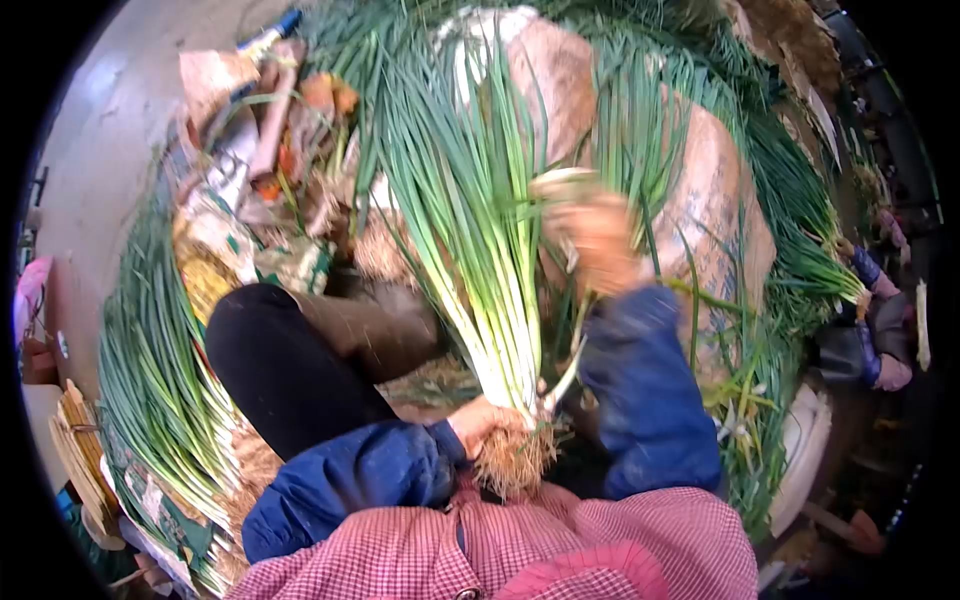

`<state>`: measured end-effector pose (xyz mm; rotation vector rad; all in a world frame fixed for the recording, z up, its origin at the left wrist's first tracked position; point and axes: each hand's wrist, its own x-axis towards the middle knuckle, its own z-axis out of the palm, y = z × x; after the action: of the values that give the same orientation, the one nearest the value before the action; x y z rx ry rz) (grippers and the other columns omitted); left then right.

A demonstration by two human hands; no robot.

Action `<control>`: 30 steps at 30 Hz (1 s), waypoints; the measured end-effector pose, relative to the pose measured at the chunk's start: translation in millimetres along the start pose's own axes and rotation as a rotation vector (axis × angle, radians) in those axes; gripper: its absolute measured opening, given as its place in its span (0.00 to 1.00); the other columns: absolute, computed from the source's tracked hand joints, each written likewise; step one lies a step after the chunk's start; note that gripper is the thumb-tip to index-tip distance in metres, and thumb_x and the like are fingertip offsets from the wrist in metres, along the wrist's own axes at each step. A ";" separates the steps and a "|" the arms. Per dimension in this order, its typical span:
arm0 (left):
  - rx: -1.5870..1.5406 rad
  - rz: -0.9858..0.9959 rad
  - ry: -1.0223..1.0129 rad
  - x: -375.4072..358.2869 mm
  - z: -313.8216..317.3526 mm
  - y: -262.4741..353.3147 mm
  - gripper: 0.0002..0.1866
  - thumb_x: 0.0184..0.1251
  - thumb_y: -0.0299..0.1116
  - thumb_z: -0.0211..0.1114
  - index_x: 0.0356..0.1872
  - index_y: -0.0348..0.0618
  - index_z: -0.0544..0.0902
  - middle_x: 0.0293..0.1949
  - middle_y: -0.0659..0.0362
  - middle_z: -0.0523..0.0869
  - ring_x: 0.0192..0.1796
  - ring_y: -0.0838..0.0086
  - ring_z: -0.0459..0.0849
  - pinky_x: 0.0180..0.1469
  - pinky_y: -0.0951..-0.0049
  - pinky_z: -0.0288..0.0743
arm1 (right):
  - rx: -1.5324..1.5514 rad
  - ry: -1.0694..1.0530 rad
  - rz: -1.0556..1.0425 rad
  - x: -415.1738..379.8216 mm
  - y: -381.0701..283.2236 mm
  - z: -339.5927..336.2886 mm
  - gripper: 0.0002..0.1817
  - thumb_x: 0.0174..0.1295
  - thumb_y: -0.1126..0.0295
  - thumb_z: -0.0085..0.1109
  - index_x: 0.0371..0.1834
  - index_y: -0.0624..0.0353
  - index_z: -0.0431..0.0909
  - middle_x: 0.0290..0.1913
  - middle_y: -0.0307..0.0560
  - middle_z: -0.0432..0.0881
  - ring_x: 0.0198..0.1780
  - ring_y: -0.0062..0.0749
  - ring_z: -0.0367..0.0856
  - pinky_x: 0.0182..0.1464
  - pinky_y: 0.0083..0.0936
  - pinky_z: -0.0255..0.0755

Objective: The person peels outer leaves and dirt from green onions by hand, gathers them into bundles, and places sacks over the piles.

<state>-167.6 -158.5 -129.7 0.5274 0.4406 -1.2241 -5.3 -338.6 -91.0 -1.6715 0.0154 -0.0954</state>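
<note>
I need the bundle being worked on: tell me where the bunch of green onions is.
In the head view, the bunch of green onions stands centre frame, its root end gripped by the left hand, with the blurred right hand on its leaves.

Around my knees the floor (110, 110) carries a long row of green onions (150, 370) along its left side, a heap of paper scraps and husks (250, 150) at its far left, and more green onions (800, 230) along its right edge.
</note>
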 end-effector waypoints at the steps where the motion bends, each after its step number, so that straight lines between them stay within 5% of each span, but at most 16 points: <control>1: 0.045 0.029 -0.013 4.4 -4.6 -1.6 0.33 0.45 0.14 0.60 0.59 0.38 0.67 0.51 0.51 0.77 0.52 0.67 0.77 0.54 0.75 0.72 | 0.214 0.107 -0.017 -30.0 -18.9 -30.3 0.11 0.63 0.69 0.48 0.42 0.65 0.72 0.37 0.50 0.78 0.40 0.29 0.77 0.44 0.23 0.71; 4: 0.032 0.049 -0.033 3.1 -0.1 5.2 0.33 0.44 0.15 0.60 0.58 0.36 0.67 0.50 0.50 0.78 0.54 0.66 0.76 0.58 0.73 0.70 | 0.770 0.411 -0.147 -127.0 -54.4 -147.5 0.20 0.66 0.67 0.45 0.59 0.66 0.63 0.53 0.52 0.73 0.47 0.29 0.73 0.47 0.23 0.71; 6: -0.088 0.074 -0.070 7.3 -4.7 -2.1 0.33 0.43 0.15 0.60 0.58 0.34 0.67 0.50 0.49 0.78 0.54 0.64 0.77 0.60 0.70 0.68 | 0.992 0.458 -0.008 -168.2 -53.6 -145.3 0.23 0.67 0.63 0.43 0.61 0.65 0.62 0.53 0.52 0.74 0.49 0.35 0.74 0.51 0.30 0.70; 9: -0.286 0.213 -0.212 -7.3 26.9 3.5 0.31 0.45 0.17 0.60 0.57 0.33 0.67 0.50 0.47 0.76 0.52 0.63 0.77 0.59 0.65 0.70 | 0.289 0.411 0.463 -194.2 -3.8 -83.8 0.24 0.64 0.60 0.47 0.58 0.65 0.66 0.52 0.52 0.76 0.52 0.39 0.75 0.54 0.33 0.69; 11: -0.369 0.343 -0.402 -12.0 38.8 8.0 0.31 0.45 0.23 0.61 0.56 0.32 0.66 0.50 0.44 0.75 0.50 0.62 0.76 0.53 0.65 0.74 | -0.359 0.410 0.352 -180.9 50.6 -70.2 0.22 0.61 0.63 0.52 0.54 0.65 0.70 0.52 0.54 0.76 0.52 0.38 0.75 0.54 0.31 0.68; 15: -0.368 0.389 -0.438 -16.9 49.5 10.6 0.32 0.43 0.26 0.61 0.56 0.32 0.66 0.49 0.42 0.74 0.46 0.63 0.75 0.47 0.67 0.76 | -0.889 -0.003 0.749 -141.0 115.6 -53.6 0.17 0.51 0.62 0.59 0.41 0.62 0.76 0.41 0.59 0.79 0.46 0.48 0.78 0.49 0.38 0.69; 17: -0.352 0.302 -0.334 -11.4 32.3 10.8 0.28 0.47 0.24 0.55 0.56 0.30 0.66 0.47 0.41 0.72 0.35 0.63 0.75 0.41 0.63 0.80 | -0.633 0.144 0.601 -137.1 106.9 -56.3 0.16 0.51 0.62 0.58 0.38 0.62 0.76 0.35 0.56 0.81 0.38 0.48 0.80 0.43 0.39 0.71; 19: -0.368 0.338 -0.333 -1.6 26.4 3.5 0.29 0.48 0.24 0.56 0.56 0.30 0.65 0.49 0.41 0.72 0.39 0.60 0.78 0.43 0.62 0.80 | -0.163 0.253 0.564 -145.5 59.2 -57.0 0.08 0.54 0.71 0.58 0.33 0.64 0.76 0.26 0.46 0.79 0.31 0.30 0.77 0.36 0.23 0.71; 21: -0.200 0.119 -0.161 -2.8 26.5 5.4 0.34 0.44 0.29 0.63 0.58 0.32 0.65 0.52 0.44 0.74 0.47 0.61 0.79 0.53 0.64 0.75 | -0.075 0.136 0.800 -148.5 2.3 -45.3 0.06 0.56 0.72 0.57 0.33 0.63 0.77 0.27 0.42 0.77 0.31 0.25 0.75 0.35 0.20 0.71; 23: -0.249 0.063 -0.145 2.2 4.2 3.3 0.32 0.44 0.22 0.62 0.57 0.32 0.68 0.49 0.46 0.78 0.51 0.59 0.79 0.56 0.57 0.73 | -0.449 -0.146 0.396 -158.6 49.6 -29.5 0.13 0.59 0.64 0.57 0.33 0.66 0.75 0.31 0.44 0.76 0.32 0.26 0.75 0.33 0.20 0.71; 27: -0.196 0.097 -0.067 6.8 -5.3 0.2 0.30 0.44 0.21 0.61 0.55 0.31 0.70 0.49 0.47 0.78 0.51 0.58 0.79 0.56 0.58 0.73 | 0.026 0.224 0.411 -126.3 83.4 -10.2 0.13 0.63 0.61 0.51 0.24 0.56 0.72 0.23 0.38 0.74 0.23 0.21 0.71 0.23 0.22 0.69; 29: -0.188 0.127 -0.013 3.7 -7.4 -1.7 0.31 0.44 0.23 0.61 0.56 0.31 0.68 0.50 0.45 0.77 0.52 0.57 0.78 0.57 0.58 0.73 | -0.588 0.141 0.383 -130.1 104.9 -9.5 0.12 0.63 0.66 0.50 0.23 0.58 0.73 0.18 0.40 0.73 0.19 0.24 0.72 0.22 0.22 0.69; 30: -0.244 0.184 -0.057 3.3 -0.9 0.2 0.31 0.44 0.22 0.60 0.57 0.30 0.67 0.51 0.44 0.77 0.53 0.57 0.77 0.57 0.58 0.72 | -0.754 0.164 0.155 -134.3 67.2 -8.2 0.10 0.61 0.69 0.53 0.24 0.60 0.76 0.15 0.44 0.73 0.18 0.26 0.72 0.22 0.24 0.69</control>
<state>-166.5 -160.4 -132.4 0.3160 0.4745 -0.9898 -136.6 -344.7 -164.2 -2.4028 0.3401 -0.1177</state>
